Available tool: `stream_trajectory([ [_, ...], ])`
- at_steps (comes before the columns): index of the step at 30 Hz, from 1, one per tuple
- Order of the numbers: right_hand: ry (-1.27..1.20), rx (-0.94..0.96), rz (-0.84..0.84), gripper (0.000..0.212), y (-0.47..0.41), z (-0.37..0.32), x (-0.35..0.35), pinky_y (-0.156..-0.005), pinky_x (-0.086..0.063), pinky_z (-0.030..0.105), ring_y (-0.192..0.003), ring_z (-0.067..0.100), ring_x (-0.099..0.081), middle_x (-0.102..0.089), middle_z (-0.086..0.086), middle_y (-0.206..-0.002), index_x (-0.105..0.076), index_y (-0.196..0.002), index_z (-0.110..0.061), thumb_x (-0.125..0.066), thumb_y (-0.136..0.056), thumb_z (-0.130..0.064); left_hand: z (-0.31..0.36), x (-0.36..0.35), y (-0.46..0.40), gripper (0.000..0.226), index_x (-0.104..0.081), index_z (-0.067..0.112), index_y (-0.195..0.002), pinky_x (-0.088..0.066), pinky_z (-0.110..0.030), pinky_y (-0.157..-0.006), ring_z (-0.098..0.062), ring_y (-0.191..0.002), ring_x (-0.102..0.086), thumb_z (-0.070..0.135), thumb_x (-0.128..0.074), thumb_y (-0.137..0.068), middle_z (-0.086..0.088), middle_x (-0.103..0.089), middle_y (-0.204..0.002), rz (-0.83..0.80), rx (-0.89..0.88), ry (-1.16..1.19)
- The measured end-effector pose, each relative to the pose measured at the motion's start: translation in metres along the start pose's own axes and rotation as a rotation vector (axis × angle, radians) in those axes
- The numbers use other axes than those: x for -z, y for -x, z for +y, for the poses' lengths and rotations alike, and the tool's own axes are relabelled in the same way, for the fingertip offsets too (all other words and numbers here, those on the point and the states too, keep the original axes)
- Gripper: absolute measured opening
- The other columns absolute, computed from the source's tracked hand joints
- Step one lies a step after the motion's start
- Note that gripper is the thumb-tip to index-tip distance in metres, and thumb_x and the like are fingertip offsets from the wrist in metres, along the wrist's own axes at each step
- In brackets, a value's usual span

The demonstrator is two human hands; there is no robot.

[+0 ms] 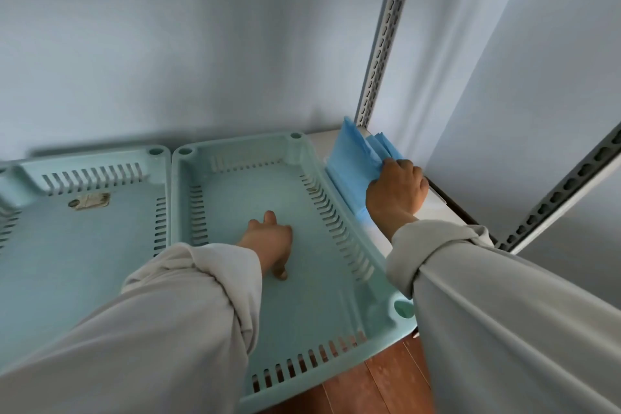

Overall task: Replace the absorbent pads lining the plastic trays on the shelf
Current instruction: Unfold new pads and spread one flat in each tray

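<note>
Right hand grips blue pads beside tray rim; left hand spread flat on tray floor.

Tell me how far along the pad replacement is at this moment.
Done: both pale green slotted plastic trays, the right one and the left one, show bare floors, so any old pads look removed. In hand: the right hand grips a blue folded absorbent pad standing beside the right tray, while the left hand rests on that tray's floor. Left: laying pads in both trays.
</note>
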State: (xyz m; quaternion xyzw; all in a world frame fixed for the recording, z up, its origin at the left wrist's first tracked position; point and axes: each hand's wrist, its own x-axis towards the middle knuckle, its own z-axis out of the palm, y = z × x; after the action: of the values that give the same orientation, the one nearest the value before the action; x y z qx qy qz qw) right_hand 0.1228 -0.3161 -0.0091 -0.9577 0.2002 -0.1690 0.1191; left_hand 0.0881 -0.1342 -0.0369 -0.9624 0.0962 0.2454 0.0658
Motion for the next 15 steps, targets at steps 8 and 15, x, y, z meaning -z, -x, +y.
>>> stream_trajectory([
  [8, 0.081, 0.098, -0.038, 0.023, 0.003, -0.001, -0.008, -0.115, -0.018, 0.039, -0.136, 0.025, -0.034, -0.058, 0.007, -0.124, -0.062, -0.109, -0.013, -0.046, -0.093, -0.016, 0.0, 0.001, 0.001, 0.086, -0.027, 0.018, -0.146, -0.038, -0.04, -0.103, -0.039, -0.125, -0.038, 0.038, -0.075, -0.077, -0.016, -0.023, -0.143, -0.007, 0.008, 0.012],
  [15, 0.06, -0.005, -0.062, 0.023, -0.005, -0.01, -0.009, -0.099, -0.033, 0.039, -0.121, 0.034, -0.041, -0.049, 0.015, -0.125, -0.051, -0.114, -0.009, -0.048, -0.092, -0.018, 0.0, 0.0, 0.003, 0.084, -0.027, 0.015, -0.146, -0.037, -0.037, -0.103, -0.037, -0.127, -0.035, 0.037, -0.072, -0.08, -0.017, -0.025, -0.143, 0.022, -0.014, -0.006],
])
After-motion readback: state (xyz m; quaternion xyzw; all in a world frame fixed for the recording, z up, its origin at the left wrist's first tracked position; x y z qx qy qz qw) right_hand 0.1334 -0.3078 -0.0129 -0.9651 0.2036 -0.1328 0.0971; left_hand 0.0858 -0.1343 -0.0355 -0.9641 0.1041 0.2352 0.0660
